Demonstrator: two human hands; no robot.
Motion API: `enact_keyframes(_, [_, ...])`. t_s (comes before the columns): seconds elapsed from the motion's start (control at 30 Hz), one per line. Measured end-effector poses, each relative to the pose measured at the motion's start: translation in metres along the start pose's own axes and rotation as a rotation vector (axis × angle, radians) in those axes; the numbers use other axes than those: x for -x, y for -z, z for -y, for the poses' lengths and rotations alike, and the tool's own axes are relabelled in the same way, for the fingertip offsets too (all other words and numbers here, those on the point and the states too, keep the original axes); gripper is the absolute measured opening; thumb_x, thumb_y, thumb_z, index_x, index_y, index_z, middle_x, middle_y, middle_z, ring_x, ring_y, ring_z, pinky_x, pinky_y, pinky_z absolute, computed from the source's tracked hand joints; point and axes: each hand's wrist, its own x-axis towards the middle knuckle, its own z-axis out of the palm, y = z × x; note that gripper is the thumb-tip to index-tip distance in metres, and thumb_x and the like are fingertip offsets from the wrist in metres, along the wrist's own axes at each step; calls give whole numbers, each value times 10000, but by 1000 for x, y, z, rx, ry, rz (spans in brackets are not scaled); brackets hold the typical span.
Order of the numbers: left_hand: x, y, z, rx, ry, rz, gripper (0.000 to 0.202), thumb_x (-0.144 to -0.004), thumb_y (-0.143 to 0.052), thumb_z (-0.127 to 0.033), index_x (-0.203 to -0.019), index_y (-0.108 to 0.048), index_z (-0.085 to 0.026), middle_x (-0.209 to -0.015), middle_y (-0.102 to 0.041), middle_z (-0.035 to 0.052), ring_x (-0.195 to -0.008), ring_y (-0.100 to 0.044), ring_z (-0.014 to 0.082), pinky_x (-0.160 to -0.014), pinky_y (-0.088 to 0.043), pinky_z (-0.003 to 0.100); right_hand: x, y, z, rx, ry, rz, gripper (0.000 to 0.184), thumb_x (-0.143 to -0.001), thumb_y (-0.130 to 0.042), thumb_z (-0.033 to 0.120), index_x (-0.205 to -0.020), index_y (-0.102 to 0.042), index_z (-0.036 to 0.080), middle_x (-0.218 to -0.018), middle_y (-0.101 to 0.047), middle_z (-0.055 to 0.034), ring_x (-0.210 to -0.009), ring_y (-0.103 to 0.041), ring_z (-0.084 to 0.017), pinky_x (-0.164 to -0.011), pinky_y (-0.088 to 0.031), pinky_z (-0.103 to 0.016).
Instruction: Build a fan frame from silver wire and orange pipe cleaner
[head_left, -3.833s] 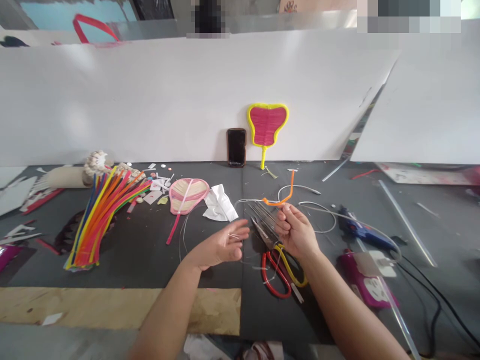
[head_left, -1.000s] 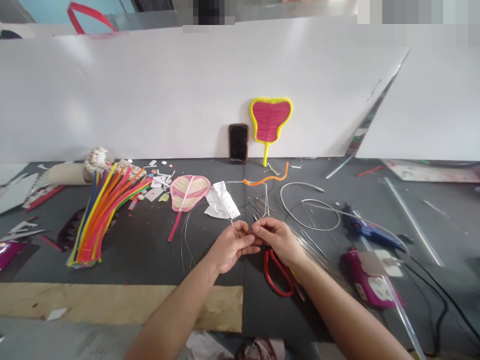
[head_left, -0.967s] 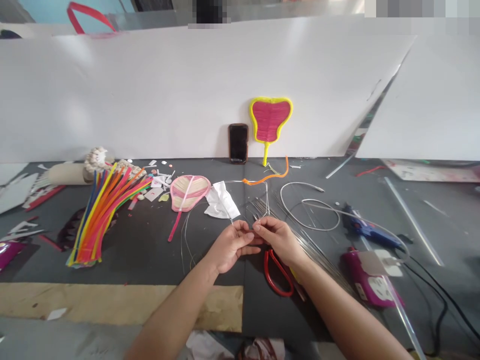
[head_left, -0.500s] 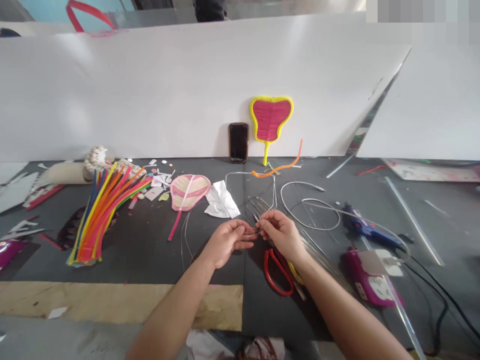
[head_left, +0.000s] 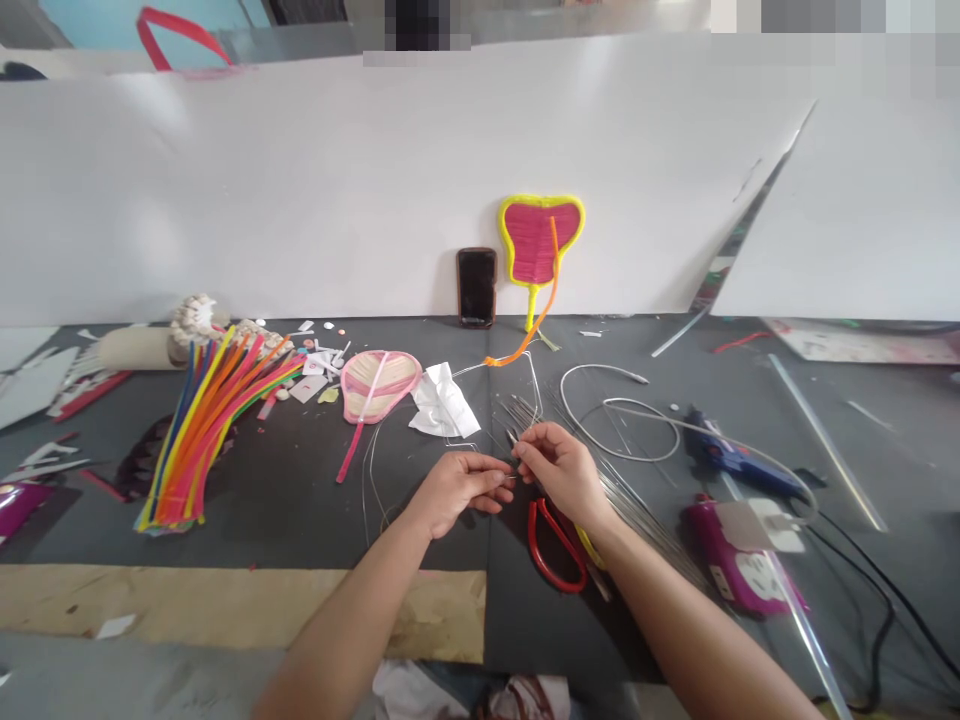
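My left hand and my right hand meet over the dark mat, fingertips pinched together on the ends of a thin bent wire frame. The wire rises from my fingers into a loop, and an orange pipe cleaner is wound on its top and sticks up. A fan of loose straight wires lies under my right hand. Red-handled scissors lie just below my right wrist.
A bundle of coloured pipe cleaners lies at the left. A small pink fan, crumpled white paper, wire loops, a blue glue gun and a purple package surround my hands. A phone and a yellow-rimmed pink fan lean on the white board.
My hands came together on the wire ends. The wire frame has turned in my fingers, and the orange pipe cleaner has swung from lying sideways to pointing up.
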Motion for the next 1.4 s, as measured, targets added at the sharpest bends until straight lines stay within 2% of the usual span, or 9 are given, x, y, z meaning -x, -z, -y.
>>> enact_keyframes(0.3, [-3, 0, -1, -43, -16, -23, 299, -619, -755, -331, -777, -644, -103, -651, -648, 40, -495, -575, 87, -455, -485, 190, 1, -2, 3, -80, -53, 8, 239, -733, -643, 384, -776, -522, 183, -658, -606, 9, -490, -536, -93, -455, -453, -214])
enact_keyframes(0.5, [0, -1, -1, -86, -33, 46, 315, -664, -705, -406, -752, -625, -114, -639, -621, 25, -491, -548, 78, -441, -464, 190, 2, -2, 4, -49, -79, 22, 254, -732, -639, 408, -747, -516, 186, -626, -598, 20, -460, -526, -88, -436, -450, -209])
enact_keyframes(0.77, [0, -1, -2, -122, -21, 13, 275, -590, -745, -308, -751, -609, -131, -645, -618, 8, -508, -559, 90, -460, -471, 211, 1, -3, 5, -38, -109, 9, 302, -705, -650, 451, -723, -513, 182, -611, -604, 11, -463, -547, -96, -436, -469, -209])
enact_keyframes(0.93, [0, 0, -3, -119, -60, -11, 196, -633, -694, -275, -714, -588, -130, -599, -570, -14, -464, -502, 65, -416, -427, 179, 2, -2, 4, -178, -121, 81, 299, -702, -670, 436, -729, -525, 176, -638, -614, 4, -496, -549, -93, -444, -460, -203])
enact_keyframes(1.1, [2, 4, -8, 6, 8, 78, 178, -627, -710, -235, -693, -591, -120, -566, -557, -14, -410, -424, 31, -372, -329, 148, 2, 1, 6, -312, -163, 177, 272, -688, -699, 399, -786, -579, 176, -660, -604, 15, -493, -510, -71, -453, -422, -193])
enact_keyframes(1.3, [-1, 9, -7, 115, 57, 113, 174, -612, -730, -210, -692, -613, -109, -521, -542, -20, -400, -402, 19, -370, -287, 141, 4, 1, 5, -266, -167, 426, 239, -652, -738, 315, -803, -626, 169, -672, -596, 32, -559, -530, -68, -553, -451, -206])
enact_keyframes(1.4, [-3, 9, -5, 122, 49, 86, 158, -612, -722, -197, -664, -599, -112, -498, -529, -26, -396, -394, 20, -367, -277, 142, 5, -3, 2, -211, -161, 380, 246, -640, -741, 320, -783, -618, 162, -648, -611, 26, -590, -570, -92, -587, -480, -230])
